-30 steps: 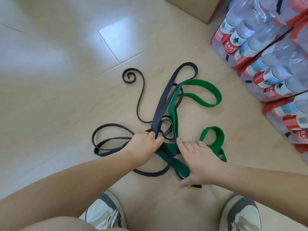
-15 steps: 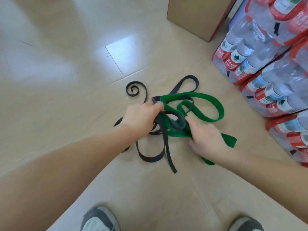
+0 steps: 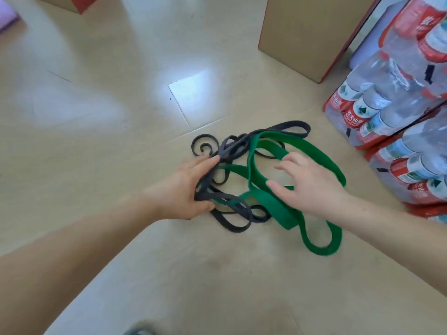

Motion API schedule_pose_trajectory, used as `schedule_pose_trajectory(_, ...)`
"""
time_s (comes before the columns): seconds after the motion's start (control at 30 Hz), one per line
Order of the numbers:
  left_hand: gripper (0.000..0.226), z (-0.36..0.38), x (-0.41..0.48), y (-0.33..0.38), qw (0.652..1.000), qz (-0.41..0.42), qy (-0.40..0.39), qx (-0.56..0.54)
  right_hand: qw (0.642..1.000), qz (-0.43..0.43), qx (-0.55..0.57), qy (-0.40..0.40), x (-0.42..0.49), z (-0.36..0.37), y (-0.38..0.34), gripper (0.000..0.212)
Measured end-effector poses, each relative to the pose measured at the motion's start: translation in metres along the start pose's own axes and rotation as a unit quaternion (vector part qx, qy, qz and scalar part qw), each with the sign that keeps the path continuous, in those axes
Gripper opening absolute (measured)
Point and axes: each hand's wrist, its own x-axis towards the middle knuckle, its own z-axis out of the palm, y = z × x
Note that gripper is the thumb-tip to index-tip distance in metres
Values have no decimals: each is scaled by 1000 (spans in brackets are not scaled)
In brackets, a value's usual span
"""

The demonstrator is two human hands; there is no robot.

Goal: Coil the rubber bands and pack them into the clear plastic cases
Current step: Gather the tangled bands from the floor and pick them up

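Note:
A tangle of rubber bands lies on the tiled floor. Several dark grey band loops point(image 3: 238, 227) pass between the thumb and fingers of my left hand point(image 3: 183, 189), which grips them at the left of the tangle. One grey end curls into a small spiral point(image 3: 204, 147) just beyond my fingertips. A wide green band point(image 3: 312, 147) loops through the grey ones and trails to the right. My right hand point(image 3: 309, 187) is above the green band with fingers spread, holding nothing. No clear plastic case is in view.
A cardboard box point(image 3: 302, 37) stands on the floor at the back right. Shrink-wrapped packs of water bottles point(image 3: 399, 105) are stacked along the right edge. Another box corner point(image 3: 72, 2) shows at the top left. A shoe tip point(image 3: 135, 331) shows at the bottom.
The bands have been bunched into a tighter heap further from my feet. My left hand still grips the grey loops. My right hand has come off the green band and spread its fingers.

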Motion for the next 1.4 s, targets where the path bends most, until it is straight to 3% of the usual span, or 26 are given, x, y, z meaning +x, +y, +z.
schedule_pose_trajectory(0.13,144,-10,2,-27,977,-90,-113,157,998,33,-15,-46,49,-23,32,76)
schedule_pose_trajectory(0.2,147,0,2,-32,967,-126,-155,157,994,47,-38,-87,71,-28,38,93)
schedule_pose_trajectory(0.27,136,21,0,-30,968,-137,-137,162,992,35,-42,-109,90,-25,34,102)
schedule_pose_trajectory(0.37,115,54,1,-18,953,-137,-61,263,987,4,-56,-147,119,-13,24,108)
schedule_pose_trajectory(0.43,113,58,5,-17,947,-146,-57,280,981,-19,-78,-176,136,-5,20,114)
schedule_pose_trajectory(0.53,111,46,11,-25,951,-161,-100,246,975,-25,-67,-211,154,1,22,127)
schedule_pose_trajectory(0.63,82,48,11,-24,959,-157,-107,211,970,13,-44,-241,162,5,23,136)
schedule_pose_trajectory(0.73,52,54,7,-22,966,-174,-92,169,973,3,-82,-217,165,8,22,128)
schedule_pose_trajectory(0.83,38,46,8,-27,973,-204,-58,91,969,19,-70,-235,150,11,14,122)
schedule_pose_trajectory(0.9,43,33,18,-30,972,-225,-9,74,966,44,-21,-252,133,18,8,120)
schedule_pose_trajectory(1.07,91,-1,43,-35,929,-321,141,-116,963,101,73,-241,84,39,-17,122)
schedule_pose_trajectory(1.17,89,9,27,-40,935,-328,57,-122,966,79,47,-241,57,41,-26,128)
schedule_pose_trajectory(1.27,92,32,-1,-52,946,-321,-8,-55,973,70,-24,-217,58,34,-13,123)
schedule_pose_trajectory(1.4,78,53,-14,-47,954,-288,57,-58,967,96,24,-237,70,31,1,124)
